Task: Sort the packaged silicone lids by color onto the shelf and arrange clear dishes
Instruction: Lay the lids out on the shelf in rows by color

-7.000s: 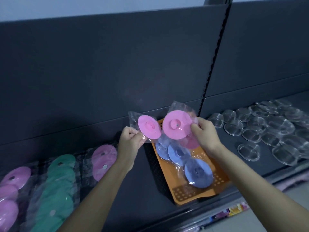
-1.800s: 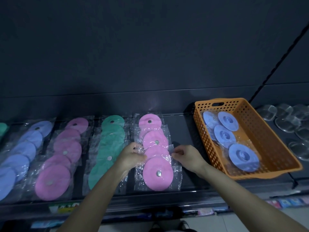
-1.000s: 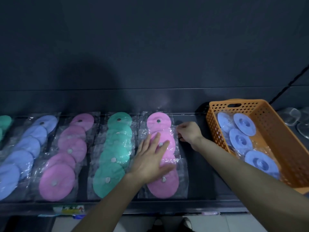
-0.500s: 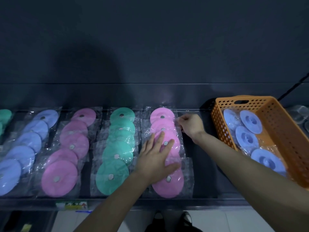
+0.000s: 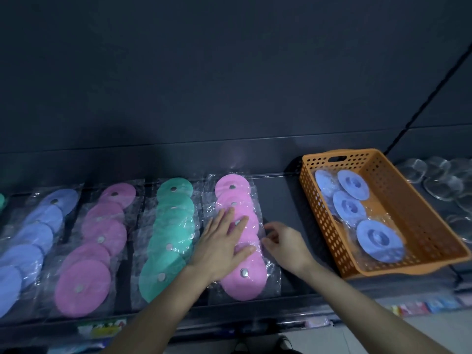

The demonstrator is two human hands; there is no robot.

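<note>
4 full lid rows [image 5: 173, 238] line the dark shelf [image 5: 281, 200], 4 blue lids [image 5: 380, 241] the basket [image 5: 421, 226]. The left hand [image 5: 219, 249] presses flat on pink lids [image 5: 242, 279]; the right hand [image 5: 286, 246] has an unclear grip.

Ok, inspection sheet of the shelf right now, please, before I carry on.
Surface: dark shelf, bare strip beside the orange basket.
Job's things: blue row, pink row, green row, right pink row laid out; blue lids in the orange basket; clear dishes far right.
Clutter: nothing seen.
Hands: left hand flat on right pink row; right hand curled at its packet edge, grip unclear.
Cables: nothing seen.
Surroundings: dark back panel; label strip below.
</note>
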